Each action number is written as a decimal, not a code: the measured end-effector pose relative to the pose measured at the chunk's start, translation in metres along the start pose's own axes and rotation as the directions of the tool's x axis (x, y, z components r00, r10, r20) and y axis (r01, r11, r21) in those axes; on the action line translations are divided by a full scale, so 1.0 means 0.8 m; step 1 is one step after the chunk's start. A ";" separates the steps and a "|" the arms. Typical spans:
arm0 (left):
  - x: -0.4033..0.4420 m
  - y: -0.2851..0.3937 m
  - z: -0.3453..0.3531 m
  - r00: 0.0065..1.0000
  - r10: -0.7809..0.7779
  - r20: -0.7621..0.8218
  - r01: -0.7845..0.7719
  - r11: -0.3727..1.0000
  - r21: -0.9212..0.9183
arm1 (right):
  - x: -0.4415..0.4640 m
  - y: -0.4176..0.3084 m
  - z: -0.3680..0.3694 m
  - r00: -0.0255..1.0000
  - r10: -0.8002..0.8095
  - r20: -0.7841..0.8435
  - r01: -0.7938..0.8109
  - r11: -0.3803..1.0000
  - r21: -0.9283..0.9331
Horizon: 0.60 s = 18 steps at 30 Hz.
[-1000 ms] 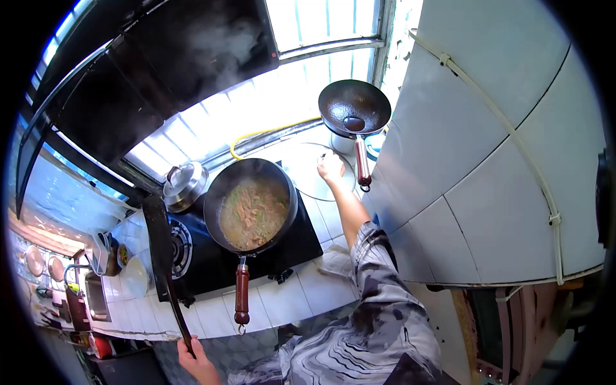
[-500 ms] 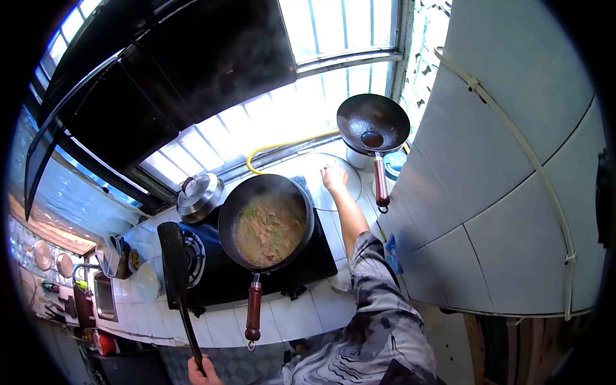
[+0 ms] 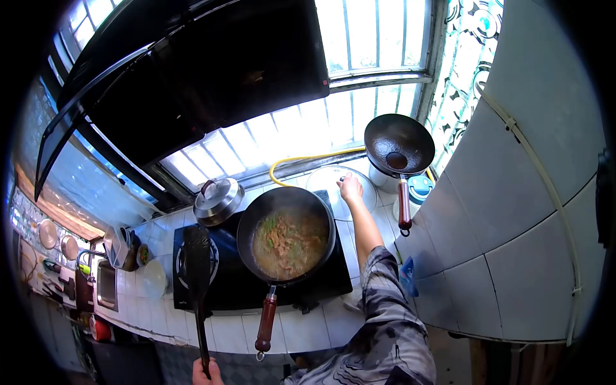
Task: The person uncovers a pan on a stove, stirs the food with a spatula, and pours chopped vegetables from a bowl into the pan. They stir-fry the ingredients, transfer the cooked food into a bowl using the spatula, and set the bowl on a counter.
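My left hand (image 3: pixel 207 372), at the bottom edge, is closed around the handle of a black spatula (image 3: pixel 196 253). The spatula's blade is over the left side of the stove, apart from the wok. A dark wok (image 3: pixel 246 234) with a wooden handle sits on the right burner, holding steaming meat and green pieces in broth (image 3: pixel 289 247). Behind it to the right, a clear glass lid (image 3: pixel 323 179) lies on the tiled counter. My right hand (image 3: pixel 350 188) reaches over that lid with its fingers closed on the knob.
A second, smaller wok (image 3: pixel 399 144) rests on a white container at the right, near a blue-lidded jar (image 3: pixel 420 186). Behind the black gas stove (image 3: pixel 224 298) is a metal pot lid (image 3: pixel 219 200). A yellow hose (image 3: pixel 314 157) runs below the window. The range hood (image 3: pixel 237 64) hangs above.
The camera view has shifted, so the scene sits lower and farther right. Less steam shows over the wok. Both hands keep their holds.
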State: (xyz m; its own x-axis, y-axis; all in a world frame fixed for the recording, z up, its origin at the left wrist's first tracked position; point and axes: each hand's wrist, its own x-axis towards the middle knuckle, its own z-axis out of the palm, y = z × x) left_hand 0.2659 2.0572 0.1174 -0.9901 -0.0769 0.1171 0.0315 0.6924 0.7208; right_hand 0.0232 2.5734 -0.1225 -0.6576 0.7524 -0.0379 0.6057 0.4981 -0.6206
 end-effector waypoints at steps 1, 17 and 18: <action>0.004 0.001 0.000 0.998 -0.032 0.050 0.033 0.999 -0.025 | -0.002 0.000 -0.005 1.000 -0.003 0.005 0.003 1.000 -0.006; 0.068 0.028 0.112 0.452 0.372 0.811 0.341 0.768 -0.542 | -0.481 -0.165 -0.139 0.861 -0.434 0.263 0.048 0.587 0.808; 0.063 0.020 0.117 0.446 0.382 0.810 0.345 0.761 -0.549 | -0.477 -0.171 -0.152 0.858 -0.382 0.344 -0.052 0.601 0.798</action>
State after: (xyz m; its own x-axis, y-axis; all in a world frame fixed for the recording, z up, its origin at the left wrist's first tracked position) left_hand 0.2039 2.1318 0.0709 -0.5397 0.8112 -0.2254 -0.2429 0.1063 0.9642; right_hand 0.2459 2.2706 0.0717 -0.9494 0.3073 -0.0647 0.0407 -0.0839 -0.9956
